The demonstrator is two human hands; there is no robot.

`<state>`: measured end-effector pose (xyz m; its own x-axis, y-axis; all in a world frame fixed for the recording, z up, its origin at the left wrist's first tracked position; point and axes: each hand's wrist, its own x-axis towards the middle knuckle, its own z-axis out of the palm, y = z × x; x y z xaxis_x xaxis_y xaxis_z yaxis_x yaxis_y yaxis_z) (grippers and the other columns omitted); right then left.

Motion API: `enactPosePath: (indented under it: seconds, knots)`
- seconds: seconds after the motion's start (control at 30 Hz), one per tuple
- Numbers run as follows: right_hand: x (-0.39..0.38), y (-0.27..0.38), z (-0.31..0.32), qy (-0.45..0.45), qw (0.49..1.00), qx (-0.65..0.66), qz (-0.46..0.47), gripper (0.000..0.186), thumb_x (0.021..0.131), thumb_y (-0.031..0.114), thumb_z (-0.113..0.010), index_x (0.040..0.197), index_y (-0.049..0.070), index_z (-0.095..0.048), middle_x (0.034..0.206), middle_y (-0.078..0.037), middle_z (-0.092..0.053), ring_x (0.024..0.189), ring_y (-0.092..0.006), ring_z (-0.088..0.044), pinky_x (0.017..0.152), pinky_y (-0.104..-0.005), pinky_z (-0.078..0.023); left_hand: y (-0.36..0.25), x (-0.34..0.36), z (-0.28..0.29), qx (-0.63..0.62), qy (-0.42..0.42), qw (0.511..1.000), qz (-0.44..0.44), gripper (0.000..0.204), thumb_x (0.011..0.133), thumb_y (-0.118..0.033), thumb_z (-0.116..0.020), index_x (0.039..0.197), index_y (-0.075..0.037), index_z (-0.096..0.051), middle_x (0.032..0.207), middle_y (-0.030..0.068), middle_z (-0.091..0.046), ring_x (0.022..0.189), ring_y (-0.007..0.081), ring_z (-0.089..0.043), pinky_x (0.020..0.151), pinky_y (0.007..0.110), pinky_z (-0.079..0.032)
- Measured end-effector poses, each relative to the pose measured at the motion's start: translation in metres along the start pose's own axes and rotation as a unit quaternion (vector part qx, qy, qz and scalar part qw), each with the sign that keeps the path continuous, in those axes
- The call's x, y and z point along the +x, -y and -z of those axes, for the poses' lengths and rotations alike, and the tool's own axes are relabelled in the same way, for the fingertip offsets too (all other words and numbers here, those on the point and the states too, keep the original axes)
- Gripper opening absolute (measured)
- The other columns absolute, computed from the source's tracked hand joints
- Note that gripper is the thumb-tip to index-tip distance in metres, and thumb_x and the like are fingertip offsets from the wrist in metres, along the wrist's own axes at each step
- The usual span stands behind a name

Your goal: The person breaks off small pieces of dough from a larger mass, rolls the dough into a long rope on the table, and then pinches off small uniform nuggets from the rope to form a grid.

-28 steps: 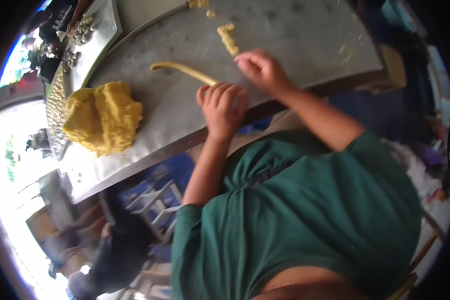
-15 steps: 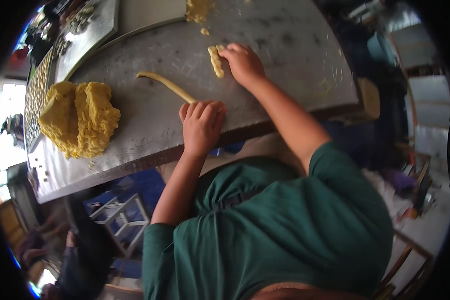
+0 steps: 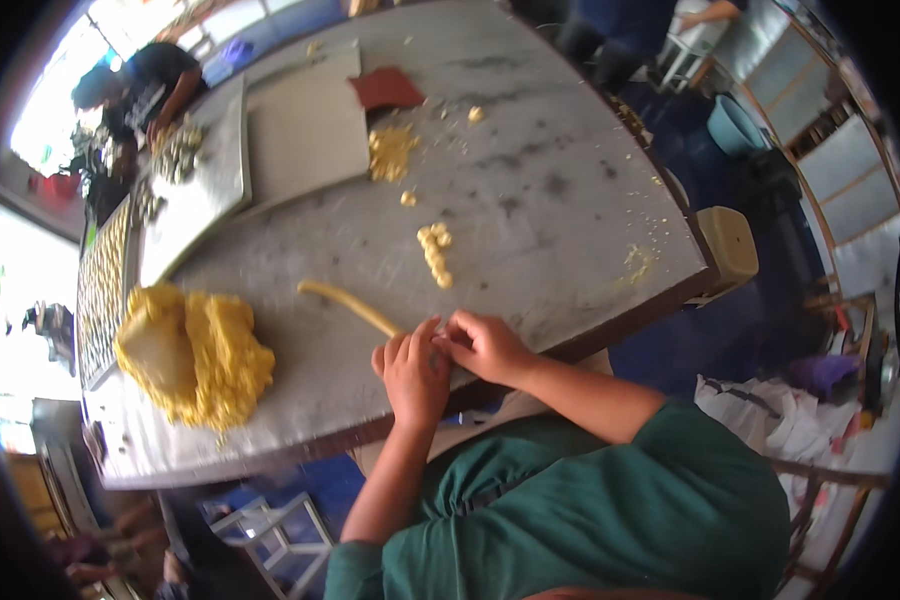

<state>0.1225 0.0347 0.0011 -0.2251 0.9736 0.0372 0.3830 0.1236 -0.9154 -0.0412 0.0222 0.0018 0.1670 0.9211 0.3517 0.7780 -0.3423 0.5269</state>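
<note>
A thin yellow dough rope (image 3: 348, 303) lies slantwise on the metal table. My left hand (image 3: 415, 378) is closed over its near end, which the fingers hide. Right beside it, fingertips almost touching it, my right hand (image 3: 487, 348) is pinched shut near the table's front edge. What sits between its fingers is hidden. Beyond both hands, several small dough pieces (image 3: 435, 255) are lined up in a short double row. A large yellow dough lump (image 3: 195, 355) rests to the left, with a deep fold through its middle.
Grey trays (image 3: 305, 125) stand at the back left, one with small greyish pieces (image 3: 178, 150). Yellow crumbs (image 3: 393, 152) and a reddish-brown sheet (image 3: 386, 88) lie farther back. Another person (image 3: 155, 85) bends over the far left side. A beige stool (image 3: 727, 245) touches the right edge.
My right hand has come back from the row of dough pieces to beside my left hand. The view has shifted, showing more of the table's far side.
</note>
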Motion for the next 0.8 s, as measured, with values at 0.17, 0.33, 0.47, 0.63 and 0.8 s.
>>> enactPosePath:
  seconds: [0.17,0.33,0.47,0.63,0.8]
  knots:
    - [0.011,-0.003,-0.011,-0.053,0.992,0.042,0.111,0.019,0.102,0.016,-0.065,0.117,0.005,-0.066,0.097,-0.012,-0.071,0.090,-0.0210,-0.070,0.079,-0.0344,-0.054,0.012,-0.005,-0.003,0.058,-0.025,0.998,-0.001,0.024,0.085,-0.022,-0.071,0.107,-0.014,-0.071,0.101,0.0052,-0.071,0.112,0.0283,-0.061,0.103,0.050,-0.035]
    - [0.004,-0.013,-0.004,-0.056,0.984,-0.008,0.167,0.023,0.098,0.016,-0.069,0.118,0.007,-0.069,0.095,-0.011,-0.069,0.083,-0.0288,-0.066,0.077,-0.0381,-0.053,0.005,-0.004,-0.003,0.077,-0.005,0.997,-0.017,0.021,0.087,-0.021,-0.068,0.104,-0.009,-0.071,0.099,0.0098,-0.069,0.109,0.0293,-0.061,0.102,0.048,-0.037]
    - [-0.001,-0.005,-0.008,-0.070,0.986,-0.007,0.150,0.015,0.097,0.014,-0.068,0.111,0.008,-0.070,0.096,-0.011,-0.069,0.087,-0.0294,-0.067,0.080,-0.0389,-0.053,0.007,-0.005,0.001,0.095,-0.045,0.993,-0.058,0.013,0.086,-0.017,-0.070,0.096,-0.010,-0.072,0.094,0.0054,-0.070,0.106,0.0276,-0.062,0.102,0.048,-0.037]
    - [0.001,-0.017,-0.013,-0.115,0.974,-0.004,0.193,0.014,0.097,0.012,-0.068,0.109,0.007,-0.070,0.098,-0.010,-0.068,0.082,-0.0273,-0.066,0.076,-0.0372,-0.053,0.007,-0.003,0.001,0.044,-0.075,0.993,-0.085,0.013,0.082,-0.013,-0.075,0.093,-0.013,-0.069,0.094,0.0030,-0.069,0.100,0.0243,-0.064,0.099,0.044,-0.040]
    - [0.023,-0.013,0.007,-0.133,0.982,-0.064,0.117,0.016,0.096,0.011,-0.066,0.112,0.007,-0.070,0.095,-0.008,-0.069,0.081,-0.0204,-0.065,0.074,-0.0332,-0.052,0.005,-0.009,0.001,-0.010,-0.092,0.987,-0.130,0.020,0.083,-0.012,-0.077,0.098,-0.015,-0.065,0.098,0.0024,-0.069,0.099,0.0239,-0.066,0.098,0.044,-0.041]
